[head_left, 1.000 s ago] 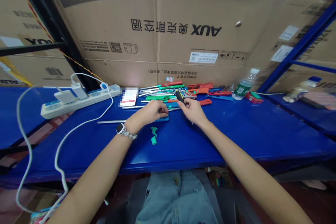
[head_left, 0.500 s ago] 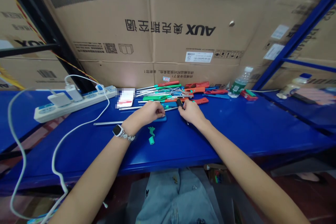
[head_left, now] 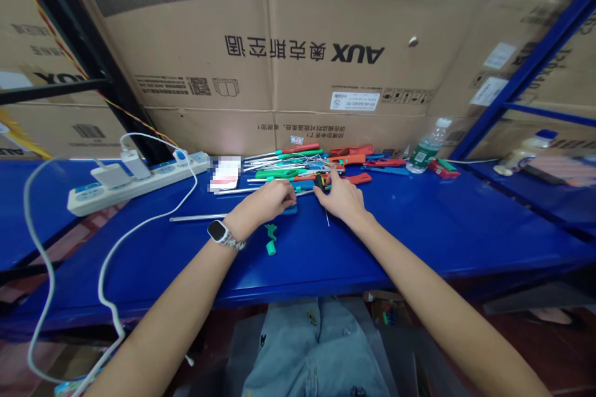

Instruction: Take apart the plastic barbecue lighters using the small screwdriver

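Note:
My right hand (head_left: 342, 195) is closed on a small screwdriver (head_left: 320, 182) with a black and yellow handle, its thin shaft pointing down to the blue tabletop. To its left my left hand (head_left: 274, 198) has its fingers pinched together, just above the blue handle (head_left: 291, 210) of a long metal rod (head_left: 190, 218); what the fingertips hold, if anything, is hidden. Behind both hands lies a pile of long lighters with red, green (head_left: 274, 173), orange (head_left: 352, 160) and blue handles. Small green plastic pieces (head_left: 270, 248) rest in front of my left hand.
A white power strip (head_left: 93, 197) with plugs and cables lies on the left of the blue table (head_left: 419, 236). A water bottle (head_left: 423, 152) and a red box (head_left: 442, 170) stand back right. Large cardboard boxes (head_left: 186, 25) rise behind.
The screwdriver has turned in my right hand, with its thin shaft now showing more below the fingers. My left hand stays pinched by the blue handle. The view has shifted slightly.

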Tool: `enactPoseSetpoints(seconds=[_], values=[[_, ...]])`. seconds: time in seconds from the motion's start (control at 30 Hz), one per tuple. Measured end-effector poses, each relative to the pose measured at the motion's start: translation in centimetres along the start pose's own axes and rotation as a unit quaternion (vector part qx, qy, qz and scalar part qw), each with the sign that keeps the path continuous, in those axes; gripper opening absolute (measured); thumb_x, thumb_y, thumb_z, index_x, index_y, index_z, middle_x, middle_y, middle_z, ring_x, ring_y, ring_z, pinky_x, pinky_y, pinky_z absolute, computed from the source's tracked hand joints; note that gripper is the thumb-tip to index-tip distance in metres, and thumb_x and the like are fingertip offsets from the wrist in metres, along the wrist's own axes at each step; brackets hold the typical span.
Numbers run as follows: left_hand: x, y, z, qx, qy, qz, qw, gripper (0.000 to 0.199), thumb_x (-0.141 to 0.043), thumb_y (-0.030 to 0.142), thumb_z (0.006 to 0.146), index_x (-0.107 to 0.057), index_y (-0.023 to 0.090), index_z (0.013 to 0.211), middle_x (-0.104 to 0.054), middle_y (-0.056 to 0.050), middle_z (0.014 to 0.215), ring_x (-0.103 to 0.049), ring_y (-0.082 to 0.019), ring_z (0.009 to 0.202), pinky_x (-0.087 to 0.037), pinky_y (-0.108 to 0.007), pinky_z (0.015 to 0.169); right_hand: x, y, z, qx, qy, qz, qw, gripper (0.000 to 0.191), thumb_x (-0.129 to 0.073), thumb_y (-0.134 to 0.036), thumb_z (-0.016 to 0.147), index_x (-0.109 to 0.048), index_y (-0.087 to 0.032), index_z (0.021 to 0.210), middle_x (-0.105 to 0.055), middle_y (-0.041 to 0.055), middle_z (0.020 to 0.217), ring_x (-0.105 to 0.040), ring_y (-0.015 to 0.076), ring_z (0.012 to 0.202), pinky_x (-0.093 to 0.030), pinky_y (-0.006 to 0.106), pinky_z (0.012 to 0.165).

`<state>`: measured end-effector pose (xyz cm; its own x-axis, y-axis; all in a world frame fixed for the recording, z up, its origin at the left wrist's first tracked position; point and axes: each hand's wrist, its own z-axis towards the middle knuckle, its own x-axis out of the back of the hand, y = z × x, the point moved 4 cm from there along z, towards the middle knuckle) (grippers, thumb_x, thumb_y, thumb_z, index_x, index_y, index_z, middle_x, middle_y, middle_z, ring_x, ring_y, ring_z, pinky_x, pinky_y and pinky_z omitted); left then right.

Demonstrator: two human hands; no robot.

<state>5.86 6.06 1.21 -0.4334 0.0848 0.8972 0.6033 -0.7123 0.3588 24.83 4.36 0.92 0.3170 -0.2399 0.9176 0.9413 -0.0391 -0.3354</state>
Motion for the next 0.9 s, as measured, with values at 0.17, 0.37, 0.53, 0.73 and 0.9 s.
enactPoseSetpoints(seconds=[0.17,0.37,0.53,0.73,0.9], values=[[-0.3,0.1,-0.2,-0.002,0.025,0.025,0.999,0.013,-0.052,0.018,0.09,-0.063,0.017,0.084,-0.066,-0.008,0.084,-0.062,-0.021,0.075,-0.049,-0.034,0.071,0.8,-1.1,-0.8,0.082,0.06,0.007,0.995,0.03,-0.057,-0.044,0.092,-0.059,-0.02,0.11,-0.064,0.0151,0.117,-0.067,0.0291,0.094,-0.05,0.037,0.073],[-0.4,0.5,-0.3,-0.029,0.055,0.034,0.998,0.011,-0.049,0.015,0.092,-0.059,0.018,0.088,-0.062,-0.009,0.091,-0.061,-0.023,0.087,-0.051,-0.038,0.082,0.3,-3.2,-2.3,0.272,0.027,0.067,0.96,0.031,-0.066,-0.039,0.087,-0.063,-0.022,0.113,-0.062,0.0098,0.119,-0.058,0.0272,0.116,-0.05,0.035,0.079],[1.0,1.7,-0.4,-0.052,0.095,0.024,0.994,0.011,-0.046,0.018,0.098,-0.056,0.017,0.093,-0.06,-0.01,0.097,-0.059,-0.023,0.093,-0.051,-0.038,0.084,-1.0,-3.2,-1.6,0.29,-0.008,0.165,0.943,0.03,-0.068,-0.042,0.089,-0.067,-0.02,0.108,-0.065,0.0093,0.115,-0.06,0.0261,0.111,-0.05,0.039,0.086],[2.9,3.2,-0.5,-0.082,0.147,0.012,0.986,0.009,-0.05,0.022,0.102,-0.054,0.018,0.094,-0.059,-0.007,0.098,-0.058,-0.021,0.093,-0.05,-0.036,0.083,-1.7,-3.7,-0.3,0.288,-0.073,0.438,0.849,0.036,-0.072,-0.043,0.085,-0.064,-0.018,0.11,-0.07,0.006,0.102,-0.064,0.0201,0.092,-0.051,0.035,0.084],[4.0,3.0,0.6,-0.075,0.152,-0.02,0.985,0.01,-0.056,0.023,0.1,-0.058,0.017,0.092,-0.062,-0.006,0.092,-0.059,-0.019,0.083,-0.048,-0.033,0.076,-1.6,-4.2,0.2,0.245,-0.134,0.536,0.797,0.038,-0.076,-0.047,0.079,-0.06,-0.019,0.1,-0.067,0.0013,0.082,-0.06,0.0147,0.068,-0.048,0.027,0.062]])
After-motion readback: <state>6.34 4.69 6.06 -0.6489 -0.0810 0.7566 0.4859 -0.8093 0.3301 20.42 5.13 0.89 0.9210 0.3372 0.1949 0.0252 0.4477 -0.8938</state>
